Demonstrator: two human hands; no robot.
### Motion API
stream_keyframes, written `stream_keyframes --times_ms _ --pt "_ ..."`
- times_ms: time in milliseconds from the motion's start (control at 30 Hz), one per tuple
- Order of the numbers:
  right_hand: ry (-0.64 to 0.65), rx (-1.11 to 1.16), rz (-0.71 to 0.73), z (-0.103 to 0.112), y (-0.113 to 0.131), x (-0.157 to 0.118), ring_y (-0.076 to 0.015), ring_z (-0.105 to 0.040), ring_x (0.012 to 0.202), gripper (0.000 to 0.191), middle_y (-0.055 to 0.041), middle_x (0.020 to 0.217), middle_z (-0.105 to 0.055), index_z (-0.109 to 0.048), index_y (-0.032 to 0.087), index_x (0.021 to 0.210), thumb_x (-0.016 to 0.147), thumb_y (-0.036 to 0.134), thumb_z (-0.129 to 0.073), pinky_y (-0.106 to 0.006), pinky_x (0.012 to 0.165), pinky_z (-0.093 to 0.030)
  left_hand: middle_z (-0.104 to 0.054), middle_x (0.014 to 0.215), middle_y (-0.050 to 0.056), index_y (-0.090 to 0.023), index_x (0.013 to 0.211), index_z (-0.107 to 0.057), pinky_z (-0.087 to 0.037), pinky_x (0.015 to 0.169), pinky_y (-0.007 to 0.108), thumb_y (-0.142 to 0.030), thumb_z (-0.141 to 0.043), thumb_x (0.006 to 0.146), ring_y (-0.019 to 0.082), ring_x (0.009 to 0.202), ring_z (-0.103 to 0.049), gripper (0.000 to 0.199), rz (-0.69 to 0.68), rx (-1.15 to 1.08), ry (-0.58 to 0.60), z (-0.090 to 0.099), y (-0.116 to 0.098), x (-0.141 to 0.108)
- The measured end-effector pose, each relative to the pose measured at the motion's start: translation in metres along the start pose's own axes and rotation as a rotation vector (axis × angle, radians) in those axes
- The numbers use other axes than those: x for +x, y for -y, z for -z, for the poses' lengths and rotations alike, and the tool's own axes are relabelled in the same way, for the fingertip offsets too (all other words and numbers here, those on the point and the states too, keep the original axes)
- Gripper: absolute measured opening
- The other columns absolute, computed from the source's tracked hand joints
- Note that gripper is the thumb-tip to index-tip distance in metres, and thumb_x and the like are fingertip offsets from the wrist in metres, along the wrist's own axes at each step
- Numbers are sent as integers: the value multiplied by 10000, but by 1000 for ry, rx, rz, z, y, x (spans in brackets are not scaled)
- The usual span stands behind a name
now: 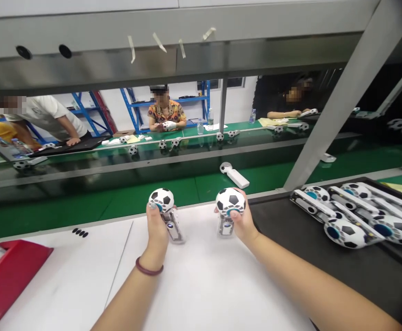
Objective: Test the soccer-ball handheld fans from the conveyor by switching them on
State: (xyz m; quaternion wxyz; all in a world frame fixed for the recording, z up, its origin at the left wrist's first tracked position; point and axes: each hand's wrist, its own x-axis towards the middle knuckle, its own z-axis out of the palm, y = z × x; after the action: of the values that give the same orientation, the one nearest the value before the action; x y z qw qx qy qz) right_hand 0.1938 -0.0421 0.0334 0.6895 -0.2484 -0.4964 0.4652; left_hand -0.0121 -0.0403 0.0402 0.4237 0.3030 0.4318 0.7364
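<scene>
My left hand point(157, 225) is closed around a soccer-ball handheld fan point(161, 199), its black-and-white round head up and its clear-cased handle pointing down. In my right hand point(245, 221) is a similar soccer-ball handheld fan point(230, 201), gripped at the head, with the see-through handle hanging below. Each head shows a turquoise patch near my thumb. Both fans are held apart from each other, over the white work surface point(201, 280). Some of my fingers are hidden behind the heads.
At right, a black tray point(290, 257) carries several soccer-ball fans point(345, 232). A green conveyor point(93, 202) runs beyond, bearing a white-handled fan point(237, 177). Left are a red bin point(18, 276) and small black ovals point(80, 232). A metal post point(328, 101) rises right; co-workers sit across.
</scene>
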Motion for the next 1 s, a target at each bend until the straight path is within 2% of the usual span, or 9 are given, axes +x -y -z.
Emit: stream_keyframes --times_ms 67,133,233,300,533,600,667,867,1000 --pt "-34 -21 -29 -2 -5 -2 -208 -585 890 657 -57 1040 -563 -429 250 1124 581 441 -745 -336 757 -484 -636 866 10 -249 1103 -457 -476 642 242 -550 -628 666 170 759 -625 558 -72 46 58 4 3 0" --pt "-33 -49 -129 -4 -9 -1 -205 -574 936 650 -44 1051 -569 -436 260 1135 579 353 -759 -328 803 -464 -629 937 4 -265 1094 -459 -473 696 250 -467 -701 621 172 817 -617 568 43 82 155 8 9 -3" --pt "50 -143 -404 -5 -14 3 -206 -589 864 518 -25 912 -625 -532 225 1020 559 269 -765 -330 786 -455 -651 805 50 -162 927 -552 -473 594 260 -399 -758 567 195 692 -624 478 260 155 294 14 18 -11" --pt "67 -191 -524 -5 -19 5 -199 -585 792 389 -8 800 -633 -579 202 900 563 271 -760 -328 760 -450 -640 681 59 -125 833 -562 -449 507 253 -407 -754 579 198 589 -614 425 344 189 333 17 22 -16" --pt "-130 -17 -649 -17 -27 2 -143 -529 531 350 31 602 -550 -444 208 835 702 478 -625 -273 519 -440 -607 674 38 -162 894 -502 -476 503 281 -589 -593 688 179 569 -598 483 529 88 391 17 27 -24" --pt "-141 68 -712 -19 -24 2 -140 -531 527 352 31 603 -543 -410 212 829 705 461 -625 -274 516 -445 -607 712 60 -145 883 -513 -488 518 291 -582 -580 704 181 594 -599 477 624 24 419 18 28 -25" --pt "-133 136 -763 -19 -20 3 -137 -543 556 352 28 636 -555 -403 213 840 673 376 -667 -271 539 -452 -611 776 62 -157 907 -503 -500 530 296 -487 -615 723 181 629 -603 394 680 -34 426 18 28 -27" --pt "-18 276 -888 -7 -2 6 -163 -580 702 329 -12 765 -603 -449 204 907 632 187 -629 -298 651 -463 -583 959 45 -229 1009 -432 -529 675 467 -273 -648 718 216 748 -618 365 653 -75 444 15 19 -32" --pt "36 343 -890 -3 4 7 -173 -577 742 339 -5 791 -597 -463 216 918 621 149 -612 -306 673 -452 -569 985 39 -245 1038 -410 -515 721 490 -220 -676 684 202 748 -609 443 612 -80 482 14 16 -32"
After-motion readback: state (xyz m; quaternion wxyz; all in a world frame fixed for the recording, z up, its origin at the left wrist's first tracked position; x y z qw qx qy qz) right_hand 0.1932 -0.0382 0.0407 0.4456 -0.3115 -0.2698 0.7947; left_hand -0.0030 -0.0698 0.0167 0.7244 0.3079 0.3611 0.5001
